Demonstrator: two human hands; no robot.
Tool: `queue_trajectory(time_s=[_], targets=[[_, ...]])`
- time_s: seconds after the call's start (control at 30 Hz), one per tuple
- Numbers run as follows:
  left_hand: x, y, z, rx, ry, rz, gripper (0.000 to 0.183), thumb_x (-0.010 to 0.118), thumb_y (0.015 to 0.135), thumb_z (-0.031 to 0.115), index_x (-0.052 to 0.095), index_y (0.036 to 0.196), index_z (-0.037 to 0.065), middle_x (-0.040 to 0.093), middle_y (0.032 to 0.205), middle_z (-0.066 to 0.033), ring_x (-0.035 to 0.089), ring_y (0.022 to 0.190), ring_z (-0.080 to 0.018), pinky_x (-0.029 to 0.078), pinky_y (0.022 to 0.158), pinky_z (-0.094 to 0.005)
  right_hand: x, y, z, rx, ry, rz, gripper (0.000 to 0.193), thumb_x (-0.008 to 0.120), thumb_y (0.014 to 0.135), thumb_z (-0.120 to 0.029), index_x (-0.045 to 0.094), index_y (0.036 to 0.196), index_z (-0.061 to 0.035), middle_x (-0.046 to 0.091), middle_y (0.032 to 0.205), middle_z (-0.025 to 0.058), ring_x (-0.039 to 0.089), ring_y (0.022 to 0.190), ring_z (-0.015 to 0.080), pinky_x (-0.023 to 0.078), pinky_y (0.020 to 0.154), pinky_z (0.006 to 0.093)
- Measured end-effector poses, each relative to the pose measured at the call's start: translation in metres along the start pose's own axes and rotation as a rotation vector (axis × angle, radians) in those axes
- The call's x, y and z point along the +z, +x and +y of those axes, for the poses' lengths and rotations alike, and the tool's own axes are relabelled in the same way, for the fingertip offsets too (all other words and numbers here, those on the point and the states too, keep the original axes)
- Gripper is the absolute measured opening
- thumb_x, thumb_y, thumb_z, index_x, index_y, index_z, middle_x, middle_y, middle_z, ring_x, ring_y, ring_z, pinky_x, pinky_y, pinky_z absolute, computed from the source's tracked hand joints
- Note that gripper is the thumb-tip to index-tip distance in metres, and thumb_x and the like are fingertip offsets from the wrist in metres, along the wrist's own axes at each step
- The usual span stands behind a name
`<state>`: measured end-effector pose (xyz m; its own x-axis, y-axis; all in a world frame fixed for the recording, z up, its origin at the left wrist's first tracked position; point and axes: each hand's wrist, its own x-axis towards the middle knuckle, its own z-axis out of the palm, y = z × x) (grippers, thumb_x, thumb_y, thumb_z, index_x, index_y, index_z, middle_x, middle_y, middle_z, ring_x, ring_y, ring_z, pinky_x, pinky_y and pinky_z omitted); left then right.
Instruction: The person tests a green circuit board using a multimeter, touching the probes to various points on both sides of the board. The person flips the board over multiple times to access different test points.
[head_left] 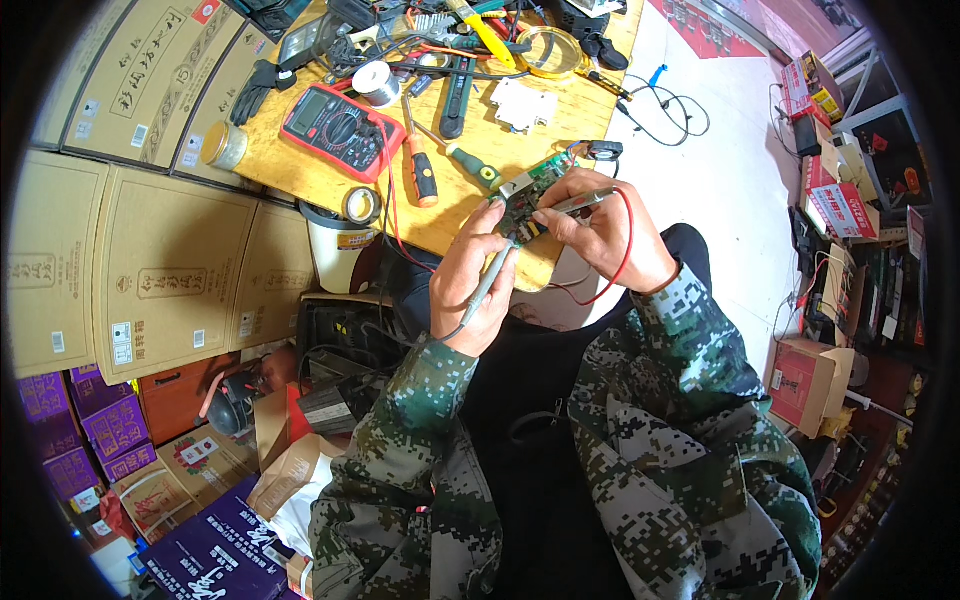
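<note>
A green circuit board (524, 208) with dark components sits at the near end of the wooden bench, between my hands. My left hand (466, 272) is closed around a grey test probe (488, 280), and its fingertips are at the board's left edge. Above the board's right side, my right hand (622, 238) pinches another test probe (582, 202) with a red lead. Fingers cover both probe tips, so I cannot tell whether they touch the board. A red multimeter (338, 132) lies face up to the left, a red lead running from it.
On the wooden bench (275, 150) lie an orange-black screwdriver (420, 165), a green-handled screwdriver (474, 166), a solder spool (376, 83), a tape roll (361, 205) and a cluttered heap of tools. Cardboard boxes (165, 270) stack up on the left. Shelves with goods line the right.
</note>
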<state>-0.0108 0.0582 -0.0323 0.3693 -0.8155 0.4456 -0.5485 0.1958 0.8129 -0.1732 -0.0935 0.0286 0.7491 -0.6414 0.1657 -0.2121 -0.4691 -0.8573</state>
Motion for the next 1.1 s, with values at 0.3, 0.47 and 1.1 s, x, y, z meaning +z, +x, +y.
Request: queue_trajectory(time_s=[0.3, 0.47, 1.1], targets=[[-0.0005, -0.0011, -0.0020, -0.002, -0.015, 0.004, 0.020, 0.076, 0.095, -0.003, 0.064, 0.111, 0.000, 0.069, 0.144, -0.0265, 0.066, 0.136, -0.0443, 0.057, 0.107, -0.0466, -0.0010, 0.0014, 0.0003, -0.055, -0.042, -0.013, 0.021, 0.081, 0.095, -0.013, 0.077, 0.105, 0.0049, 0.072, 0.094, 0.0143, 0.070, 0.084, 0.0262, 0.055, 0.076, 0.0382], [-0.0013, -0.0007, -0.0004, -0.011, -0.003, -0.007, 0.020, 0.077, 0.095, -0.002, 0.064, 0.110, 0.001, 0.070, 0.143, -0.0255, 0.066, 0.137, -0.0434, 0.058, 0.107, -0.0463, -0.0011, -0.0008, -0.0017, 0.034, 0.000, -0.016, 0.021, 0.081, 0.095, -0.013, 0.077, 0.104, 0.0049, 0.072, 0.094, 0.0155, 0.070, 0.085, 0.0284, 0.055, 0.077, 0.0391], [0.0001, -0.0020, -0.0015, -0.036, -0.058, 0.012, 0.020, 0.076, 0.094, -0.005, 0.064, 0.110, 0.000, 0.070, 0.141, -0.0262, 0.067, 0.136, -0.0429, 0.058, 0.106, -0.0449, -0.0012, -0.0007, -0.0013, -0.035, -0.018, -0.006, 0.019, 0.080, 0.094, -0.014, 0.077, 0.102, 0.0027, 0.072, 0.093, 0.0152, 0.071, 0.085, 0.0306, 0.056, 0.078, 0.0403]])
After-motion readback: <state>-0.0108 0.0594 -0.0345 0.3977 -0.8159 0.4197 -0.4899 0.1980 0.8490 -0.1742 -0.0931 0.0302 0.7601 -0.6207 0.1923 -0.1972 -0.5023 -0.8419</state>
